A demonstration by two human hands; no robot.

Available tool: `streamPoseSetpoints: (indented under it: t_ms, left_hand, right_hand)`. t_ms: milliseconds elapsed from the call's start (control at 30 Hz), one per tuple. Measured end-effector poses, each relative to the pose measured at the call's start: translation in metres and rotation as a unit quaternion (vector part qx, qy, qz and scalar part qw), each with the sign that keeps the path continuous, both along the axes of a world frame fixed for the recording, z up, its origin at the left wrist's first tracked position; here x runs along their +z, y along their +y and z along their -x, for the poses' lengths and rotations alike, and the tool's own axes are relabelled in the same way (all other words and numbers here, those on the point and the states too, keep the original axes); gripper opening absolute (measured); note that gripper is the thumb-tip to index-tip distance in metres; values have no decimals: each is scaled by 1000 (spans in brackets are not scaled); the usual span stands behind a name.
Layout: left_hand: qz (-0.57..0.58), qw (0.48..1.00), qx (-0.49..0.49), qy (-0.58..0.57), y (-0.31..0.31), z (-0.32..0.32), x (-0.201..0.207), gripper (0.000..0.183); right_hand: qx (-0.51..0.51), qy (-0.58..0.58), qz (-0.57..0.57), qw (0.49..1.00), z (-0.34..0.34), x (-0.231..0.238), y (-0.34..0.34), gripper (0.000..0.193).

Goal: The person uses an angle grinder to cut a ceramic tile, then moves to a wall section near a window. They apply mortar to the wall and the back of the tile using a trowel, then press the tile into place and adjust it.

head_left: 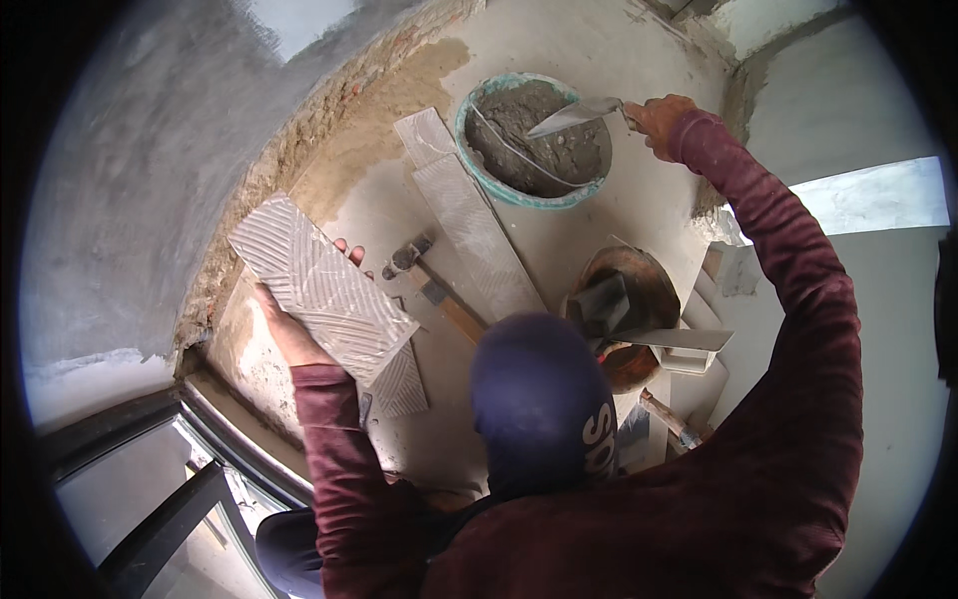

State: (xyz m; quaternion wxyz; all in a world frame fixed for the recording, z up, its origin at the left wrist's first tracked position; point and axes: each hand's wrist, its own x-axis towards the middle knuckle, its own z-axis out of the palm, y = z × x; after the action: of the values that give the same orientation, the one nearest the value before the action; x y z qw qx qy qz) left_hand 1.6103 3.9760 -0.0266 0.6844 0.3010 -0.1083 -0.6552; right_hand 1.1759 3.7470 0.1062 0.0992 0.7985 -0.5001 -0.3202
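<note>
My left hand (291, 337) is closed on the edges of a long rectangular tile (324, 290), its ridged back facing up. The fingertips show past its far right edge. On the far side, my right hand (661, 122) grips a pointed trowel (574, 117) by its handle. The trowel's blade reaches over the rim of a teal bucket (544, 203) that holds wet grey mortar (529, 165). Whether the blade touches the mortar I cannot tell. A thin wire handle lies across the bucket's opening.
Long tiles (479, 235) lie beside the bucket, near a hammer (454, 314). Another ridged tile (402, 387) lies partly under the held one. At right, a brown bowl (654, 285) holds metal tools, with a wooden-handled tool (671, 419) nearby. A rough wall base (225, 235) runs along the left.
</note>
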Motion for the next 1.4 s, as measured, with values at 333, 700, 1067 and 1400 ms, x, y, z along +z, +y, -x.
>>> streamPoseSetpoints:
  t_ms: [333,700,1067,1400]
  left_hand:
    - [-255,957,-82,-112,51,-23,120,86]
    - [-241,969,-50,33,132,7,99,90]
    - [-205,978,-36,34,127,16,108,91]
    - [-189,980,-37,57,125,20,106,92]
  right_hand:
    - [20,-48,23,998,42,-55,-1,35]
    - [-50,-185,-18,981,40,-86,17,27]
    - [-28,-239,56,969,39,-121,57,33]
    - [-78,-295,8,952,41,-135,58,38]
